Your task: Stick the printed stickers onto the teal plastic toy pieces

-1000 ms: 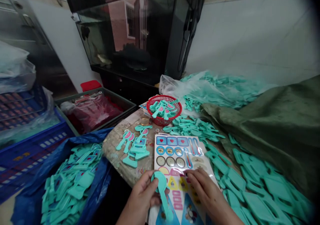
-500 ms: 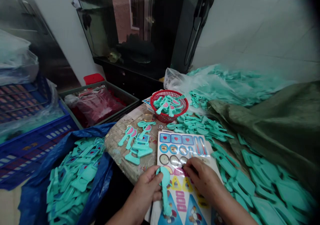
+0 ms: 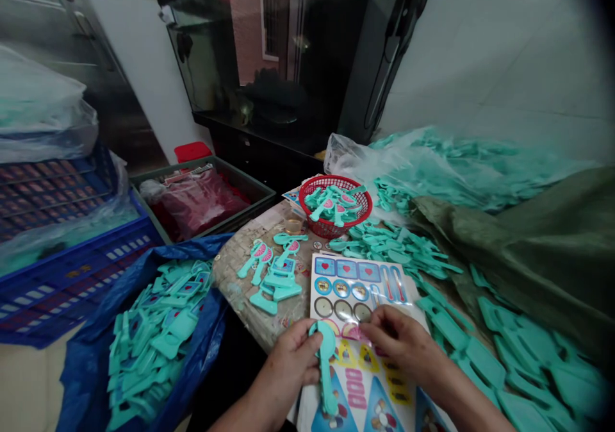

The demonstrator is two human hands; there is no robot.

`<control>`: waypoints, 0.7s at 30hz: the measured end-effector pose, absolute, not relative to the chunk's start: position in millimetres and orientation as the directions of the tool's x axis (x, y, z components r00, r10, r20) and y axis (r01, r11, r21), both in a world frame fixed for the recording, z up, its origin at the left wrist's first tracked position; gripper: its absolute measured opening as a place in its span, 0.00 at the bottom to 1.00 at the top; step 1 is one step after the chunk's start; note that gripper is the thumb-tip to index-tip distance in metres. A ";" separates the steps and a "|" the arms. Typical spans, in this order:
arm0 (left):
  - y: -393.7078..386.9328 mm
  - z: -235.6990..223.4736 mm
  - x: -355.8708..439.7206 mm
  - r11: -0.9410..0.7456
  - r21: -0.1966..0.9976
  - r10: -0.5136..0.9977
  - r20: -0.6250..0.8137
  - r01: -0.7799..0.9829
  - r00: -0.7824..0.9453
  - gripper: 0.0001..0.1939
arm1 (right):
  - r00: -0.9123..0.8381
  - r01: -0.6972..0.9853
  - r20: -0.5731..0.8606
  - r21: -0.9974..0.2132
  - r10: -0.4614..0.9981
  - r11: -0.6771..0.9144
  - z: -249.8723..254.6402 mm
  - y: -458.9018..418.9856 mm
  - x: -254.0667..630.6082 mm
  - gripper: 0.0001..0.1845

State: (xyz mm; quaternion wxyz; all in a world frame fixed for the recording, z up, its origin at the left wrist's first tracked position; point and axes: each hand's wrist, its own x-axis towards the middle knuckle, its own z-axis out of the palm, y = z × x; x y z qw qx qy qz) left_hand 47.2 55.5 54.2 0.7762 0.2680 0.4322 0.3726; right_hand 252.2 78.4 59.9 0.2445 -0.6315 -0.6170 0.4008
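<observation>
My left hand (image 3: 294,361) pinches a teal plastic toy piece (image 3: 327,361) with a round head and a long handle, held upright over a sheet of stickers (image 3: 379,307). With thumb and fingertips together, my right hand (image 3: 398,336) is closed at the right edge of a pink half-round sticker (image 3: 352,331) on that sheet. The sheet also carries heart, dial, yellow and blue triangle stickers. Left of it lie several teal pieces (image 3: 276,284), some bearing pink fruit-slice stickers.
A red basket (image 3: 368,211) of teal pieces stands at the table's back. Loose teal pieces (image 3: 480,355) cover the right side beside a dark green cloth (image 3: 528,220). At left are a blue bag (image 3: 79,387) full of pieces, a blue crate (image 3: 81,291) and a grey bin (image 3: 245,179).
The view has swung slightly left, so everything sits further right in it. Both hands keep nearly the same place over the sheet; my left hand still holds the teal piece.
</observation>
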 end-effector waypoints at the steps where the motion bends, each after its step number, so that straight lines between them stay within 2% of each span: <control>1: 54.7 54.1 47.2 0.580 0.738 0.810 -0.473 -0.346 0.347 0.16 | -0.065 0.526 -0.215 -0.837 0.974 -0.150 62.1 73.0 250.7 0.17; 5: 48.9 50.6 48.4 0.537 0.745 0.841 -0.437 -0.395 0.319 0.16 | -0.001 0.240 -0.240 -0.942 0.971 -0.233 67.6 51.3 231.3 0.18; 8: 42.3 49.0 49.9 0.487 0.737 0.873 -0.385 -0.470 0.300 0.16 | -0.014 0.151 -0.214 -0.966 0.977 -0.210 67.2 41.9 210.5 0.17; 21: 25.6 71.1 51.6 0.391 0.738 0.919 -0.283 -0.550 0.274 0.18 | 0.080 0.255 -0.119 -0.957 0.990 -0.136 69.8 34.4 183.6 0.18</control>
